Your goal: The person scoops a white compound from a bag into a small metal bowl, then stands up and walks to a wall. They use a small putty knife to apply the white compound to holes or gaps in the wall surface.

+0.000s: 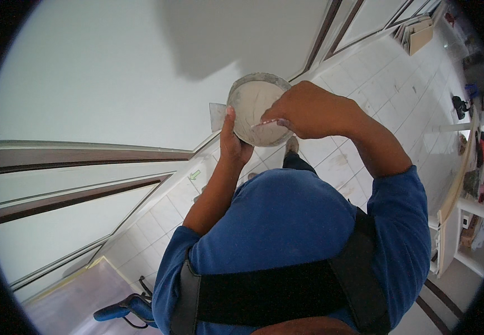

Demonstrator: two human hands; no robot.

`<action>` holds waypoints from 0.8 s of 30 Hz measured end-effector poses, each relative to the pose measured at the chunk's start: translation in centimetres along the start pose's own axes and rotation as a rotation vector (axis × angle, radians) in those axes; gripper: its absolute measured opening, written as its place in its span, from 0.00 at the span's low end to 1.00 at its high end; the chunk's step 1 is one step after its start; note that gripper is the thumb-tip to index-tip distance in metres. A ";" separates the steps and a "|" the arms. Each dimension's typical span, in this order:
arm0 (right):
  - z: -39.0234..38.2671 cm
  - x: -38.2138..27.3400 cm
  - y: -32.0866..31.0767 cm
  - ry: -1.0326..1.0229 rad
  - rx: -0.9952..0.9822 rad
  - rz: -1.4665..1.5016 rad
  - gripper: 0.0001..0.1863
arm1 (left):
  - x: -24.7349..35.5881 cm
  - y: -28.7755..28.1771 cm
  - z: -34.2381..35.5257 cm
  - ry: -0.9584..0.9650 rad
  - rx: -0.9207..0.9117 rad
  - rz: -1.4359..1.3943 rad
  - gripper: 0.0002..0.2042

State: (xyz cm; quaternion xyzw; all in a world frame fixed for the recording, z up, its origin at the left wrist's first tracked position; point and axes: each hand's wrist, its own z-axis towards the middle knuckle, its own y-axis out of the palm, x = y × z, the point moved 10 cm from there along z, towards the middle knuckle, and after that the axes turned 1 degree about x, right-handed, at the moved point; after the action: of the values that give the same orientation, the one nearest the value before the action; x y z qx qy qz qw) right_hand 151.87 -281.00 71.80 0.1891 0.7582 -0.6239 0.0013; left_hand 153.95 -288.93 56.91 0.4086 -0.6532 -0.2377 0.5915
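In front of my chest, my left hand (233,144) grips a round bowl (261,77) with its thumb over the near-left rim and its fingers underneath. Pale, creamy filler paste (248,101) covers the inside of the bowl. My right hand (313,110) reaches in from the right, its fingers closed on a thin, paste-smeared scraper (270,122) whose edge touches the paste. Most of that scraper is hidden by the hand. A flat, greyish blade (217,115) sticks out on the bowl's left side; whether my left hand holds it too, I cannot tell.
A white wall (102,72) with brown trim strips (85,159) runs close ahead and left. White floor tiles (337,167) lie below. A blue-and-black tool (133,307) is at lower left; flat boards (418,36) lean at far right, and a cluttered shelf (465,223) stands right.
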 end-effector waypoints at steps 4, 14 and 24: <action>0.1 0.0 1.0 0.003 -0.097 -0.030 0.19 | -0.4 -0.6 -0.1 -0.014 0.057 0.040 0.33; -0.2 1.1 0.2 0.034 -0.014 -0.096 0.18 | -0.5 -0.1 0.1 -0.002 0.029 0.027 0.32; 2.0 2.5 1.9 -0.011 -0.197 0.036 0.20 | -0.9 -1.5 0.1 -0.021 0.114 0.044 0.31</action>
State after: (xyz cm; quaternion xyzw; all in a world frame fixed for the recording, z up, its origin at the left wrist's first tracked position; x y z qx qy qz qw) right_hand 149.64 -281.88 69.01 0.1983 0.8125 -0.5471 0.0352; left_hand 154.21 -289.05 55.17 0.4248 -0.6805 -0.1915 0.5655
